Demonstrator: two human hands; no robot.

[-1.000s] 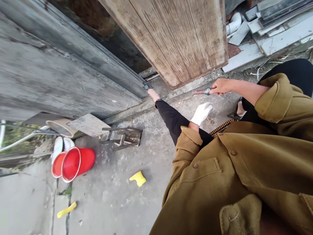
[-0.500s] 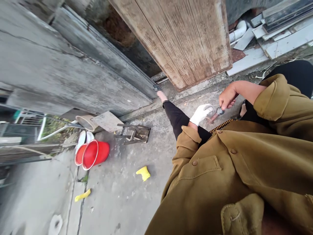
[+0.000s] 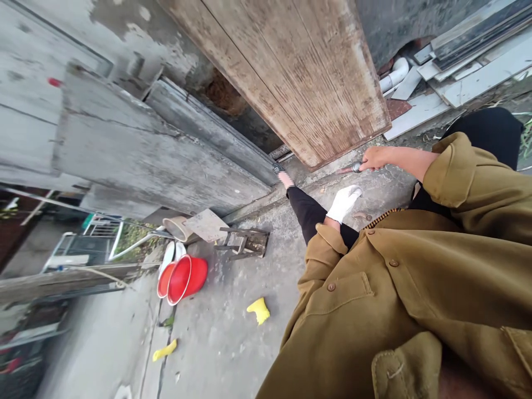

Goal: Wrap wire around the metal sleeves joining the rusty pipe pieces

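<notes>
My right hand is bare and shut on a small tool with a metal collar and a reddish tip that points left, low over the concrete just below the bottom edge of a worn wooden door. My left hand wears a white glove and rests on my black trouser leg, holding nothing, its fingers loosely curled. My foot reaches toward the foot of the grey wall.
Red buckets lie on their sides on the concrete, with a small metal stand behind them and yellow scraps nearby. A grey wall stands at left. Boards and white pipe are stacked at right.
My right hand dipped toward my gloved left hand with the tool, then swung back out toward the door's bottom edge. The view has tilted and shifted left.
</notes>
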